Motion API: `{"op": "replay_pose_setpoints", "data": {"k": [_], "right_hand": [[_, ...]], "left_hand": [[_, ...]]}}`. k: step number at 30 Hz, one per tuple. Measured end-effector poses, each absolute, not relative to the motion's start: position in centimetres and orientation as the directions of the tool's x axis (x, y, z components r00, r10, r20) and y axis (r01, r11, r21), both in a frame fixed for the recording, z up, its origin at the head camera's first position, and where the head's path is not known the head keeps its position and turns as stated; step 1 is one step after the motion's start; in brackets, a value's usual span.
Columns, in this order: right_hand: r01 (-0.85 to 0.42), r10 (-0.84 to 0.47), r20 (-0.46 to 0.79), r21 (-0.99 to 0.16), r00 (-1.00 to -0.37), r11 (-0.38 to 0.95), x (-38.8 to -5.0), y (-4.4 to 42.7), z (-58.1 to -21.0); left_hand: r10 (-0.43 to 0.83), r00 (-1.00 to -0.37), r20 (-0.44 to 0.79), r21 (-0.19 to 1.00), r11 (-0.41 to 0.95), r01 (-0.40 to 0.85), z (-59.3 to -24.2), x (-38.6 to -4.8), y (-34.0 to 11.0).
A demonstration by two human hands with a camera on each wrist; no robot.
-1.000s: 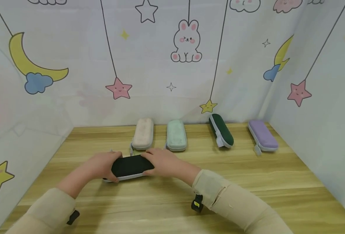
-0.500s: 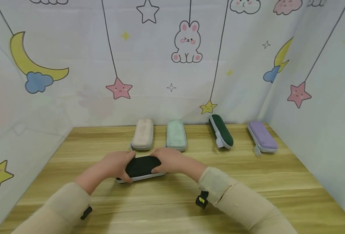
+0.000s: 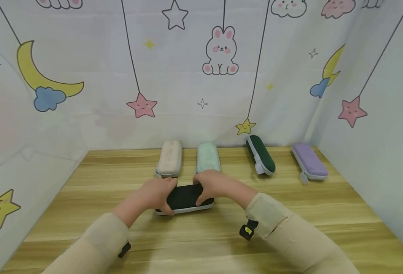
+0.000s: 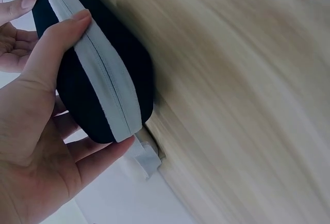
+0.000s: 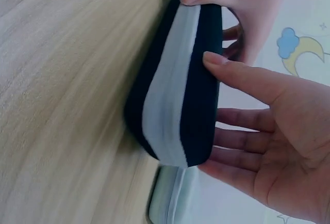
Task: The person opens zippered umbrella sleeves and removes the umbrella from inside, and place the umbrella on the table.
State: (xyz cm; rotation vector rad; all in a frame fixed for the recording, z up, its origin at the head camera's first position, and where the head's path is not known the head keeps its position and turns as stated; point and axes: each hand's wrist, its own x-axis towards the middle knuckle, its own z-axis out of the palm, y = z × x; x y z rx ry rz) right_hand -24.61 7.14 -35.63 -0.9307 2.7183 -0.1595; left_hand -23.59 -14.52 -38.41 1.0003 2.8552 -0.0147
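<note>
Both hands grip a black zip case with a pale grey zip band, low over the wooden table in front of the row of cases. The left hand holds its left end, thumb on the near side. At the right end, the right hand has its thumb on the near side and fingers behind. In the left wrist view the left thumb lies on the zip band of the case, and a grey pull tab sticks out. The right wrist view shows the right thumb against the black side of the case.
Behind stand a cream case and a mint case, the latter partly covered by the right hand. Farther right lie a dark green case and a purple case. A printed curtain closes off the table's back.
Both hands have moved to the right with the black case between them, from in front of the cream case to a spot between the cream and mint ones.
</note>
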Motion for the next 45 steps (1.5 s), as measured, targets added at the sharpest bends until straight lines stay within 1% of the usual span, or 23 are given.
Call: {"op": "replay_pose_setpoints", "data": {"k": [5, 12, 17, 27, 34, 41, 45], "right_hand": [[-0.574, -0.599, -0.230, -0.171, -0.767, 0.801, -24.5, 7.6, -35.5], [-0.572, -0.589, -0.251, -0.143, -0.768, 0.808, -24.6, 9.0, -35.9], [-0.576, -0.590, -0.247, -0.136, -0.768, 0.806, -24.5, 10.4, -35.9], [-0.571, -0.599, -0.241, -0.179, -0.764, 0.801, -24.5, 13.1, -35.5], [-0.574, -0.604, -0.243, -0.188, -0.759, 0.797, -24.1, 14.8, -35.5], [-0.547, -0.582, -0.250, -0.199, -0.774, 0.813, -24.1, 15.8, -35.5], [-0.549, -0.585, -0.249, -0.203, -0.772, 0.811, -24.1, 16.1, -35.6]], "left_hand": [[0.626, -0.774, -0.099, 0.009, 0.778, 0.628, -38.7, -23.6, -13.7], [0.650, -0.754, -0.097, 0.019, 0.758, 0.651, -38.5, -23.5, -12.2], [0.648, -0.754, -0.106, 0.018, 0.760, 0.650, -38.5, -23.4, -10.9], [0.643, -0.761, -0.088, 0.016, 0.765, 0.644, -38.9, -23.6, -8.5], [0.659, -0.747, -0.084, -0.037, 0.747, 0.663, -39.2, -23.6, -6.8], [0.662, -0.745, -0.083, -0.032, 0.745, 0.666, -39.1, -23.5, -5.8], [0.659, -0.747, -0.094, -0.030, 0.748, 0.663, -39.0, -23.4, -5.4]]}}
